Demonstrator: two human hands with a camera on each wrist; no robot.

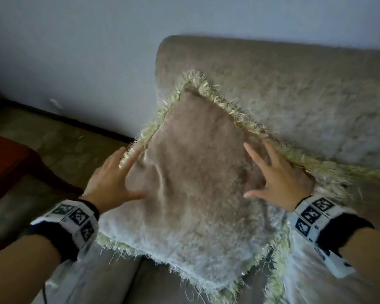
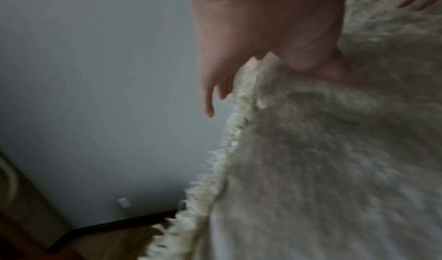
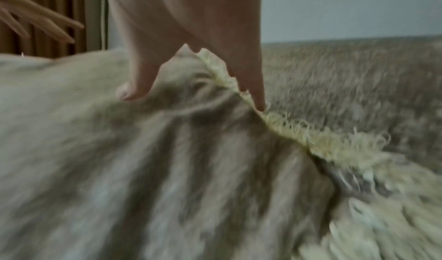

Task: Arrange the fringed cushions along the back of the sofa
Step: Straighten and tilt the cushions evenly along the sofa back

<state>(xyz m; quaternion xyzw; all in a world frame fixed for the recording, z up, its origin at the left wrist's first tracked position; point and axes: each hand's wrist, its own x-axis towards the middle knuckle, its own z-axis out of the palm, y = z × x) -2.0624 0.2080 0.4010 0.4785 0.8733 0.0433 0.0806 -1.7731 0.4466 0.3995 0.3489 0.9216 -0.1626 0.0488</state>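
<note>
— While both hands are spread flat like that, what could slip?

— The fringed cushion. It leans on one corner against the sofa back, and neither hand grips it: the left hand has its fingers apart, thumb on the face and fingertips by the fringe, and the right hand lies splayed on the face, little finger at the fringe. I judge it could topple forward or slide off the sofa's open end, just beyond the left fingers.

— Anything in the way?

— A second fringed cushion lies under and past the right fingers, crowding that side. Beyond the left fingertips are the wall and floor.
</note>
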